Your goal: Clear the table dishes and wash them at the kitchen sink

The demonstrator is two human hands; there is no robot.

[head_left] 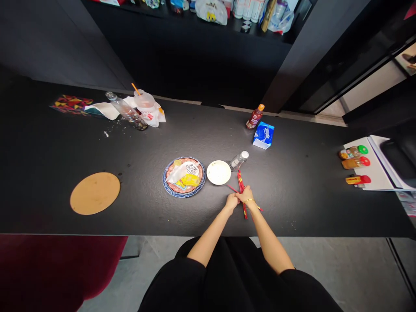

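While the right hand [246, 194] is curled round red chopsticks [241, 182], the left hand [232, 201]'s against it, can't tell its grip.

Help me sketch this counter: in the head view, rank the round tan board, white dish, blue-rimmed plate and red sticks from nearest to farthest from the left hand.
From the left hand:
1. Red sticks: at the hands.
2. White dish: ahead, slightly left.
3. Blue-rimmed plate: left, past the dish.
4. Round tan board: far left.
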